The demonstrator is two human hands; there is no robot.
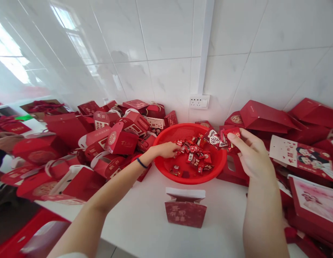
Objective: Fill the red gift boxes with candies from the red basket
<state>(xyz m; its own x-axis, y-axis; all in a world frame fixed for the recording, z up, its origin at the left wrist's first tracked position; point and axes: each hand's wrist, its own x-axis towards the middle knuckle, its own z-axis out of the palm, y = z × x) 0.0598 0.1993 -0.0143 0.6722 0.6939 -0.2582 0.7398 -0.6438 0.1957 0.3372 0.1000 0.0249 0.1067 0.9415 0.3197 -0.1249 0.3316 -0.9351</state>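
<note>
A round red plastic basket (177, 176) stands on the white table, with several wrapped candies (195, 148) in it. My left hand (168, 149) reaches over its left rim, fingers bent down among the candies; a dark band circles that wrist. What those fingertips pinch is hidden. Above the basket's right rim, my right hand (249, 152) is closed on several red candy packets (231, 135), thumb pressed on top. One packet with a white heart (214, 138) hangs beside them. In front of the basket an open red paper gift box (186, 213) stands upright.
Red gift boxes (123, 139) are heaped left of the basket, and more boxes (266, 116) crowd the right, some with printed couples. A wall socket (199, 101) sits on the tiled wall behind. At far left another person's hand (5, 140) shows, near a red stool (29, 229).
</note>
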